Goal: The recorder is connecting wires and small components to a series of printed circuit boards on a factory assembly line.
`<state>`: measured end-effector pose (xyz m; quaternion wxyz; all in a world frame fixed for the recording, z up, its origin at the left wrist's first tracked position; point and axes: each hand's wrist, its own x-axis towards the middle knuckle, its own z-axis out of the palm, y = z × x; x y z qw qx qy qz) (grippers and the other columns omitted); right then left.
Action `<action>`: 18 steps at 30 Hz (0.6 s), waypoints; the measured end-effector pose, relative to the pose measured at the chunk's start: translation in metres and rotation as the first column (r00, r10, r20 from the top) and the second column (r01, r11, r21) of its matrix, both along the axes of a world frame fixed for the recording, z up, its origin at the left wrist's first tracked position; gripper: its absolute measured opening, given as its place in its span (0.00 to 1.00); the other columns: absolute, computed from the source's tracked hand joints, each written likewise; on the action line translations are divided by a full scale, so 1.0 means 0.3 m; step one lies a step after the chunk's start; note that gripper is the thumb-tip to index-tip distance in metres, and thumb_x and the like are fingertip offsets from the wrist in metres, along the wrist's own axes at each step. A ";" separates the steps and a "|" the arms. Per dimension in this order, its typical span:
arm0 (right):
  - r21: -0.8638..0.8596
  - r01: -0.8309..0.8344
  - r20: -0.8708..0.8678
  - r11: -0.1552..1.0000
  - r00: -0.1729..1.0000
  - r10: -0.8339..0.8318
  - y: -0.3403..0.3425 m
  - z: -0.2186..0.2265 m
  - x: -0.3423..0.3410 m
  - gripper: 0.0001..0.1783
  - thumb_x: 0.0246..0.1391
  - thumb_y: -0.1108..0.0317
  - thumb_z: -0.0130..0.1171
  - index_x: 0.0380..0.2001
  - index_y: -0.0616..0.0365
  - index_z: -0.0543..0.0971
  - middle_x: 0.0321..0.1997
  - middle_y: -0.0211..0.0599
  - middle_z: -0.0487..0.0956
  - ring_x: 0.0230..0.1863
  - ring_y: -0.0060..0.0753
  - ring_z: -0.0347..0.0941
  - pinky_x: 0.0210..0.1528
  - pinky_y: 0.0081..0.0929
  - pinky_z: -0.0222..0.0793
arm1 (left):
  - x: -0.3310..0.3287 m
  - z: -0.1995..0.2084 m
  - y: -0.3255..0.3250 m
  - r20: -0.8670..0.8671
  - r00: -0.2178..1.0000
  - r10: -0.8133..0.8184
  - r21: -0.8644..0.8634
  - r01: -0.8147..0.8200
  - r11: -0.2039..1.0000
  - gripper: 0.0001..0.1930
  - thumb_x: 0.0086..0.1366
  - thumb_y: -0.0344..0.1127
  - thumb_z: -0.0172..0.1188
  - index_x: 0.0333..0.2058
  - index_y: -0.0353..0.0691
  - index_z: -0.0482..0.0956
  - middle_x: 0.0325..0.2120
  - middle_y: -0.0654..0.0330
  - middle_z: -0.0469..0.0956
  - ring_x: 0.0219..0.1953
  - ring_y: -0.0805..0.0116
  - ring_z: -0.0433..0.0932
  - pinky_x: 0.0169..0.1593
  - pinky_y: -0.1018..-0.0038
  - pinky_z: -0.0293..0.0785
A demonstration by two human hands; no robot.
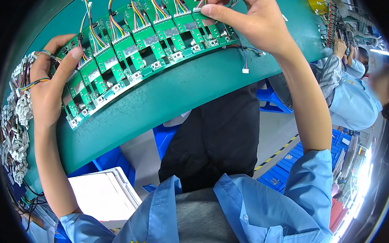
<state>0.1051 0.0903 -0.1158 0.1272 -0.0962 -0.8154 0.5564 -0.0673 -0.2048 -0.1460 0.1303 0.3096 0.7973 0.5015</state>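
A long panel of joined green circuit boards (152, 41) lies tilted across the green mat, with white plugs and coloured wires along its upper side. At its left end is my left hand (51, 79), thumb and index finger closed around a wire harness (39, 82) whose strands cross the palm; the fingertips partly hide what they grip. Toward the right end, my right hand (253, 21) pinches the wires of another harness (202, 2), thumb beside its white plug (197, 10) at the board. A loose harness with a white plug (245, 71) hangs off the panel's right end.
A large pile of wire harnesses (19, 123) with white plugs lies at the mat's left edge. Below the green mat (168, 96) are blue stools (163, 137) and a white stack of papers (103, 195). At right, a person in blue (356, 98) works nearby; blue bins (290, 163) stand below.
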 end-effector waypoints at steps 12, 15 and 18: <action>-0.185 0.031 0.006 0.982 1.000 -0.031 0.002 -0.022 -0.005 0.02 0.52 0.77 0.64 0.27 0.64 0.81 0.30 0.34 0.79 0.30 0.24 0.69 0.37 0.19 0.64 | 0.002 0.000 0.004 -0.007 1.000 -0.010 0.010 0.010 1.000 0.21 0.64 0.42 0.64 0.51 0.34 0.78 0.31 0.61 0.80 0.24 0.80 0.73 0.28 0.89 0.65; -0.226 0.018 -0.001 0.974 1.000 -0.018 0.004 -0.031 -0.007 0.02 0.52 0.78 0.64 0.28 0.64 0.81 0.31 0.34 0.79 0.30 0.24 0.69 0.37 0.19 0.63 | 0.004 -0.002 0.005 -0.013 1.000 -0.013 0.018 0.013 1.000 0.21 0.64 0.41 0.64 0.51 0.33 0.78 0.32 0.60 0.80 0.25 0.80 0.74 0.29 0.89 0.66; -0.237 -0.001 -0.014 0.972 1.000 -0.003 0.005 -0.038 -0.009 0.02 0.53 0.78 0.64 0.28 0.63 0.81 0.32 0.34 0.79 0.30 0.23 0.69 0.36 0.18 0.63 | 0.010 -0.001 0.006 -0.025 1.000 -0.010 0.037 0.011 0.999 0.21 0.65 0.41 0.63 0.51 0.32 0.78 0.33 0.59 0.80 0.26 0.79 0.75 0.31 0.89 0.68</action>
